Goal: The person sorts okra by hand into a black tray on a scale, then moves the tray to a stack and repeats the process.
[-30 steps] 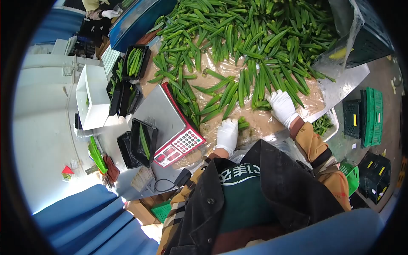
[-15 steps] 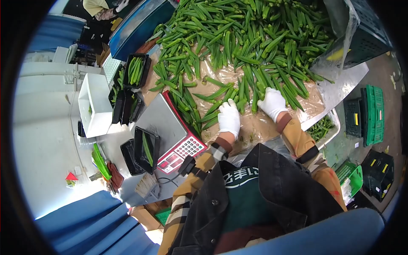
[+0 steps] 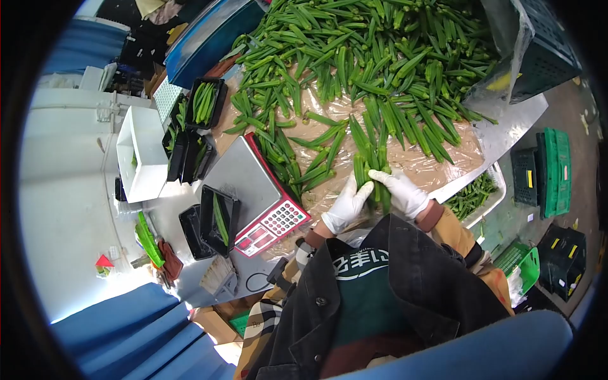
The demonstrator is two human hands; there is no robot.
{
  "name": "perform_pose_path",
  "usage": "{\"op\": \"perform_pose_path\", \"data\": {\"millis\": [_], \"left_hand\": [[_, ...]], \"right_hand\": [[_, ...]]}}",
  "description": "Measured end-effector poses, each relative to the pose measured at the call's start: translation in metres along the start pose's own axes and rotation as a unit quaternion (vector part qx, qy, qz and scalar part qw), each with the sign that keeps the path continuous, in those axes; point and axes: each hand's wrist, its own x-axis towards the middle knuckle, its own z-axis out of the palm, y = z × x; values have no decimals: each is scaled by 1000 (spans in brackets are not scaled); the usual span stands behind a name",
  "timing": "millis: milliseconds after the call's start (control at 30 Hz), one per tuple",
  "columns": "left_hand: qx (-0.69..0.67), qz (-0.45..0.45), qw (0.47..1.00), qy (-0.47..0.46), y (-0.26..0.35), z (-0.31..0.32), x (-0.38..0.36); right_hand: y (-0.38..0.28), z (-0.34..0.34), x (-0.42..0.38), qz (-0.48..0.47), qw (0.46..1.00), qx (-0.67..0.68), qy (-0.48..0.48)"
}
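Note:
White gloves cover both my hands, which meet close to my chest over the plastic-covered cardboard (image 3: pixel 437 166). Between them is a small bunch of green okra pods (image 3: pixel 370 149), pointing away from me. My left hand (image 3: pixel 348 204) is closed on the bunch from the left, its thumb against the pods. From the other side my right hand (image 3: pixel 405 192) grips the same bunch, with some pods reaching below its fingers. Beyond them spreads a large okra heap (image 3: pixel 380 57). To the left, more loose okra (image 3: pixel 285 161) lies along a red-edged weighing scale (image 3: pixel 237 183).
Black trays (image 3: pixel 218 215) stand left of the scale, one holding an okra pod. Another black tray (image 3: pixel 206 103) holds several pods. A white basket (image 3: pixel 497 183) of okra is at right, beneath the table edge. A dark crate (image 3: pixel 548 50) with plastic lining stands at upper right.
Both hands have drawn back toward my body and closer together, bringing several okra pods with them. Bare cardboard now shows where some pods lay.

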Motion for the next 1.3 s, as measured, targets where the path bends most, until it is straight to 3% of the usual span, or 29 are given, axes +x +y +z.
{"op": "perform_pose_path", "data": {"millis": [67, 167, 233, 300, 433, 467, 533, 667, 733, 800, 833, 933, 967, 1000, 1100, 1200, 1300], "left_hand": [[59, 45, 997, 31, -6, -2, -10], [222, 82, 967, 99, 3, -13, -29], [273, 82, 947, 147, 3, -27, -44], [313, 67, 934, 160, 13, -50, -65], [320, 82, 923, 196, 61, -112, -127], [284, 84, 934, 199, 60, -137, -144], [268, 49, 939, 209, 94, -173, -181], [229, -12, 942, 243, 132, -233, -236], [261, -23, 935, 238, 114, -270, -251], [369, -62, 897, 235, 85, -302, -262], [318, -59, 919, 224, 61, -315, -265], [340, -44, 904, 255, 41, -319, -274], [313, -30, 906, 282, 48, -315, -279], [285, -15, 907, 311, 51, -312, -284], [188, 20, 896, 402, 49, -310, -311], [98, -28, 850, 516, 40, -304, -342], [96, -1, 827, 555, 11, -300, -369]], "right_hand": [[11, 22, 2, -14, 999, 32, 36], [16, 45, 8, 30, 997, 72, -3], [30, 66, 14, 8, 997, 78, -16], [40, 89, 20, 68, 991, 103, -53], [57, 177, 21, 72, 976, 133, -156], [75, 190, 37, 7, 971, 77, -224], [80, 246, 35, 36, 953, 97, -284], [120, 330, 69, 81, 943, 60, -316], [162, 351, 102, 113, 959, 66, -253], [137, 339, 83, -31, 921, -219, -320], [129, 330, 79, -57, 907, -256, -328], [106, 293, 55, 101, 954, -48, -279], [110, 252, 76, 39, 904, -35, -424], [84, 244, 56, 96, 944, -48, -313], [67, 151, 56, 57, 979, -23, -192], [71, 56, 42, 37, 999, -20, 31], [86, -10, 23, 19, 993, -54, 102]]}}
